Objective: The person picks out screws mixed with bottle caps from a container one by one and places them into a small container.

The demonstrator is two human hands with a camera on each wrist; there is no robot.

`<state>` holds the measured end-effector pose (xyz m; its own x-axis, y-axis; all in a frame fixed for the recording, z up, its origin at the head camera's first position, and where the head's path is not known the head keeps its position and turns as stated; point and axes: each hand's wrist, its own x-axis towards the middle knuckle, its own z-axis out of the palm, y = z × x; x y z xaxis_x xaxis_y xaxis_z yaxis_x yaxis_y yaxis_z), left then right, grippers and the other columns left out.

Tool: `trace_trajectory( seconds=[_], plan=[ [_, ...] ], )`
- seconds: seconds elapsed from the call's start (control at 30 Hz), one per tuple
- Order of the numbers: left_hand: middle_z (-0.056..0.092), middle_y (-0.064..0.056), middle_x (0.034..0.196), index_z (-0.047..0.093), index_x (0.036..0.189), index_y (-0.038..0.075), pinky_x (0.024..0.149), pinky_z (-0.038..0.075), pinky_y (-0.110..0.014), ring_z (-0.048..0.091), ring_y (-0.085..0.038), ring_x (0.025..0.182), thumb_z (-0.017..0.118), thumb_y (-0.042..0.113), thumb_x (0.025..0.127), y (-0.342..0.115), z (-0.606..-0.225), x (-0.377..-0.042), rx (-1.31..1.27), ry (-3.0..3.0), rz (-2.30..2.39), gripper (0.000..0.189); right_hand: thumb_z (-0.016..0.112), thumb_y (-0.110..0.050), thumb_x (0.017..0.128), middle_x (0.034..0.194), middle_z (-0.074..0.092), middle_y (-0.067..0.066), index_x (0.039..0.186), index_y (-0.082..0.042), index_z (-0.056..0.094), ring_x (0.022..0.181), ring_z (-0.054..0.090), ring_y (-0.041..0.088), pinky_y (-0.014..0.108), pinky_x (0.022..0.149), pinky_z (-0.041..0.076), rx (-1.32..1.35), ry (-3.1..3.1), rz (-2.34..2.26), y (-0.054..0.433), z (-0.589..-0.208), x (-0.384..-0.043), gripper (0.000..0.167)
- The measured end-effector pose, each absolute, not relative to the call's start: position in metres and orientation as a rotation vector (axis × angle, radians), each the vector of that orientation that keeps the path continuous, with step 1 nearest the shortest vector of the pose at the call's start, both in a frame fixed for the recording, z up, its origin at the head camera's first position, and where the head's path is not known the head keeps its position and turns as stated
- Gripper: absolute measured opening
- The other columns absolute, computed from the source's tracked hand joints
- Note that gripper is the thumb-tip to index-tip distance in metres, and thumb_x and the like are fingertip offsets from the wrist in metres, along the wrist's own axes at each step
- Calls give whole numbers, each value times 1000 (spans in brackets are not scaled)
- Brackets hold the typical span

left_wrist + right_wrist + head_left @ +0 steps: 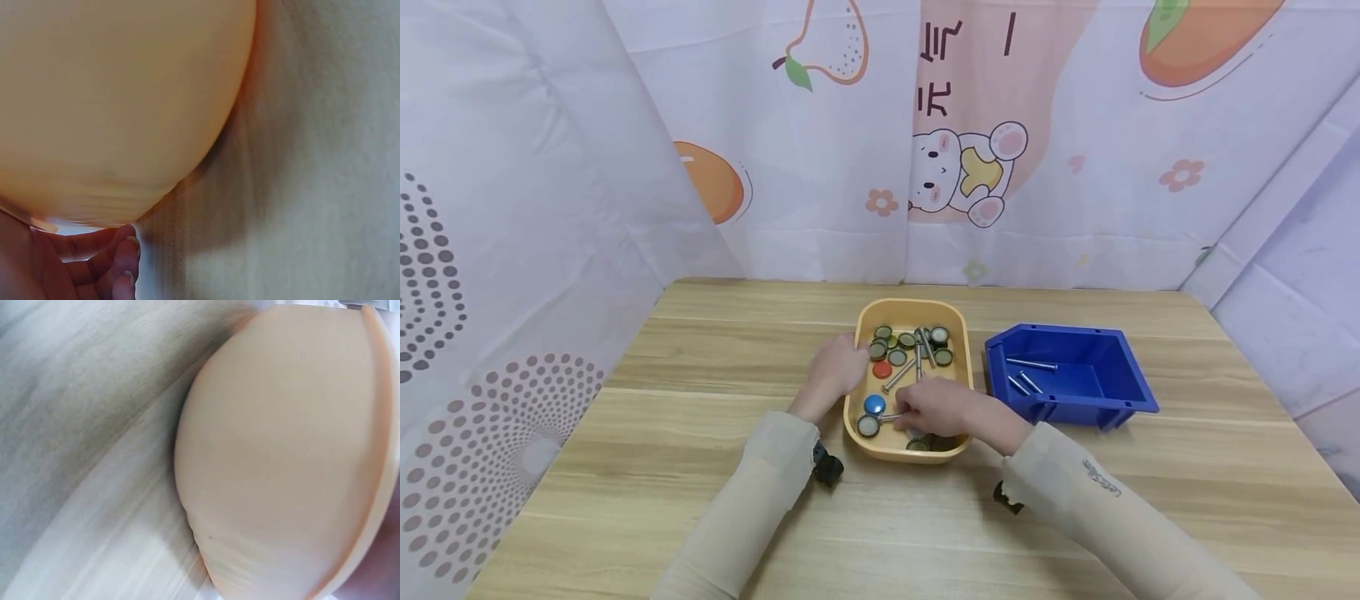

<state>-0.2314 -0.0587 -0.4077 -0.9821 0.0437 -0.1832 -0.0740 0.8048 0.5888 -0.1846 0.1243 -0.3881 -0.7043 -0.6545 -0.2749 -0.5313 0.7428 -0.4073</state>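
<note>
A yellow plastic tub point(859, 421) holds several bottle caps and metal bolts. At its left side, my left hand point(838, 367) grips the rim, and in the left wrist view its fingers point(125, 253) curl against the outer wall. My right hand point(942, 407) reaches into the tub and pinches a silver bolt point(889, 417) by one end. Near that bolt lie a blue cap point(874, 404) and an upturned cap point(868, 426). Farther back are a red cap point(882, 369) and a loose bolt point(898, 377). The right wrist view shows only the tub's outside; the right fingers are hidden there.
To the right of the tub stands a blue bin point(1078, 408) with several bolts in it, one a long bolt point(1032, 364). Both rest on a wood-grain table point(730, 350). A printed curtain point(820, 208) hangs behind the table.
</note>
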Motion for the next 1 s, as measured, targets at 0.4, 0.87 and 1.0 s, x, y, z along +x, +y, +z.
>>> trace_trajectory(
  seconds=[0.4, 0.87, 1.0],
  plan=[
    [59, -7, 77, 61, 103, 8, 49, 43, -28, 55, -18, 60, 38, 34, 101, -59, -406, -231, -3, 2794, 942, 36, 58, -29, 99, 72, 61, 0, 96, -8, 67, 64, 55, 10, 23, 58, 45, -841, 2438, -963, 145, -375, -188, 23],
    [61, -8, 78, 62, 108, 6, 49, 44, -27, 58, -19, 61, 37, 33, 100, -59, -408, -230, -9, 2813, 932, 38, 59, -33, 98, 70, 61, 3, 97, -11, 65, 67, 58, 26, 26, 57, 45, -673, 2539, -1223, 164, -368, -186, 23],
    [61, -7, 78, 62, 106, 7, 50, 43, -28, 58, -19, 62, 36, 34, 101, -58, -408, -230, -6, 2819, 918, 38, 59, -35, 98, 68, 60, 4, 95, -13, 64, 62, 56, 22, 25, 57, 43, -634, 2613, -1213, 175, -363, -187, 23]
  ],
)
